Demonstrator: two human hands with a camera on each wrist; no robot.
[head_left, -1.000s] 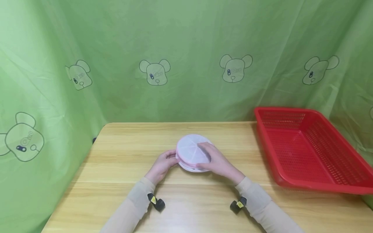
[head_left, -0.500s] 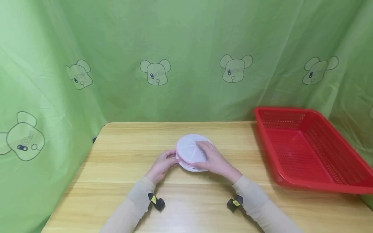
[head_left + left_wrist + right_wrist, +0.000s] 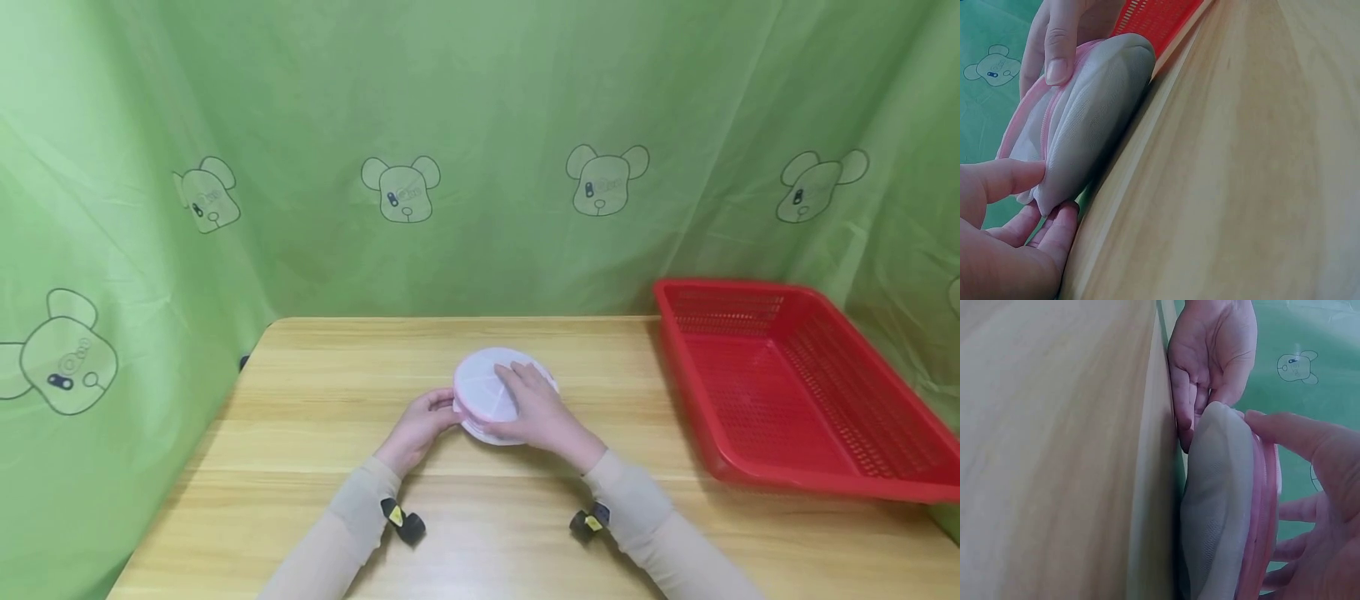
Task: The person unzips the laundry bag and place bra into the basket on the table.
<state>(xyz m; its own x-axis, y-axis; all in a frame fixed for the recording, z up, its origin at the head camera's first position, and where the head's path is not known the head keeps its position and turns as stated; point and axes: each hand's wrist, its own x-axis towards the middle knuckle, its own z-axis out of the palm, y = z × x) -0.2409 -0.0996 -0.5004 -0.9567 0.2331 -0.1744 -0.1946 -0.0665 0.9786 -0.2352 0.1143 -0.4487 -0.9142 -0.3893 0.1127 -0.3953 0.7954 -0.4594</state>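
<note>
A round, pale zip pouch (image 3: 480, 387) with pink trim lies on the wooden table, lid side up. My left hand (image 3: 415, 427) pinches its left edge; in the left wrist view the thumb (image 3: 1016, 176) is on the side and the fingers are underneath. Over the lid my right hand (image 3: 540, 417) spreads its fingers, while its thumb (image 3: 1059, 47) bends down onto the front rim at the pink zipper (image 3: 1047, 122). The right wrist view shows the pouch (image 3: 1216, 500) edge-on, with the right thumb at the zipper end near the left hand. Any zipper pull is hidden.
A red perforated plastic basket (image 3: 712, 417) stands at the right side of the wooden table (image 3: 315, 358). Green curtains (image 3: 495, 250) with bear-head prints hang behind and at both sides. Each sleeve carries a small black camera at the wrist.
My right hand has slid left along the pouch's front rim, its thumb coming closer to the left hand. The left hand keeps its hold, and the pouch stays in place.
</note>
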